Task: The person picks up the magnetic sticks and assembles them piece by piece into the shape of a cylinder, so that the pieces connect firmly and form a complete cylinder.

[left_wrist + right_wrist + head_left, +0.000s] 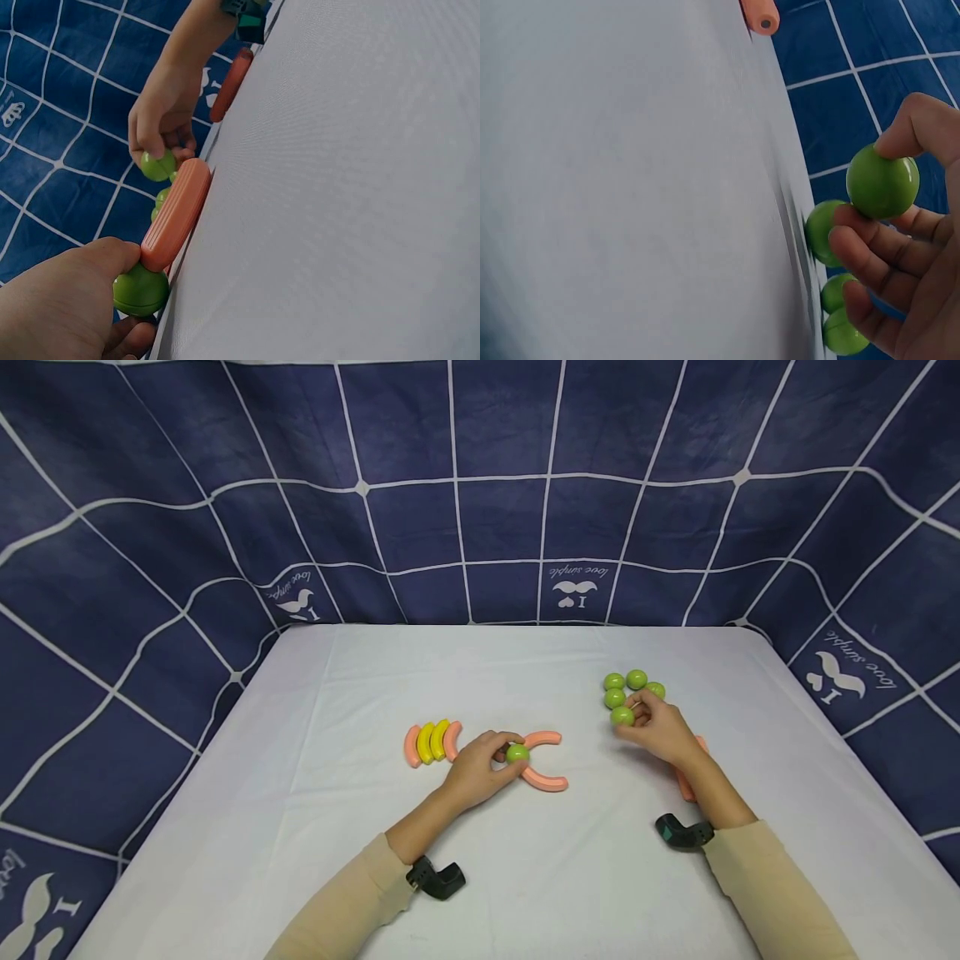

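Midway across the white table, my left hand (pixel 480 768) holds a green ball (pixel 517 754) between thumb and fingers. The ball sits where two curved pink sausage-shaped pieces, an upper one (pixel 543 738) and a lower one (pixel 546 782), meet and fan out to the right. In the left wrist view, a ridged pink piece (pixel 177 214) partly covers the top of that ball (pixel 141 291). Over to the right, my right hand (pixel 660 727) pinches another green ball (pixel 883 182) between thumb and fingers. Several green balls (pixel 614 682) lie just beyond it, one partly behind the hand.
Left of my left hand, two yellow curved pieces (pixel 432 742) stand in a row between two pink ones (pixel 412 747). Another pink piece (pixel 686 783) lies partly under my right forearm. Dark blue checked cloth (pixel 502 518) hangs behind the table and at its sides.
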Available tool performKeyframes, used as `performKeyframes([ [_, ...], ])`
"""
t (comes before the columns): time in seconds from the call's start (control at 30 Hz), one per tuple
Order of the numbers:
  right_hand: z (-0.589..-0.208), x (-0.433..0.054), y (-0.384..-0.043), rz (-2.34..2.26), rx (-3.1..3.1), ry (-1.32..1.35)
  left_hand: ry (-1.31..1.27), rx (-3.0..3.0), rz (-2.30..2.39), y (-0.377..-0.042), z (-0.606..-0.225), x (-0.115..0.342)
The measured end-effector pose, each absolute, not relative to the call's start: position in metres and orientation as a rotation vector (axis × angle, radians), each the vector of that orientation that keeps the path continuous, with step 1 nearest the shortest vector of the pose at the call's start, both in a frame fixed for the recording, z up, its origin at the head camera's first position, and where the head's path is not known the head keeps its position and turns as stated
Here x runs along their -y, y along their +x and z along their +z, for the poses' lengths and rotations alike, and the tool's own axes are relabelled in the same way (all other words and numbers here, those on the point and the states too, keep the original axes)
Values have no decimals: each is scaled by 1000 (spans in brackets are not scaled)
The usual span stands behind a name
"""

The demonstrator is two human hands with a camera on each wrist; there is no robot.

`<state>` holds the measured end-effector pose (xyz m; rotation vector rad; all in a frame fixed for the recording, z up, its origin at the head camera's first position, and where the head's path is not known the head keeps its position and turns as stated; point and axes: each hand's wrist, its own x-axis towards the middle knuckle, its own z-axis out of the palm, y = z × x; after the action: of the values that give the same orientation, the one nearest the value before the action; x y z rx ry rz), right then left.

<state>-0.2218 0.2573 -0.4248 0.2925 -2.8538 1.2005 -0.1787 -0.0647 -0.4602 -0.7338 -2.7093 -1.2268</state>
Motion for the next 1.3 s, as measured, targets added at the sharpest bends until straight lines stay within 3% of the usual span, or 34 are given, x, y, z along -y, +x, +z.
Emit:
performKeyframes([
  [1.3, -448, -204, -209, 1420, 2747, 639, -744, 2691, -1211, -180, -461, 64],
])
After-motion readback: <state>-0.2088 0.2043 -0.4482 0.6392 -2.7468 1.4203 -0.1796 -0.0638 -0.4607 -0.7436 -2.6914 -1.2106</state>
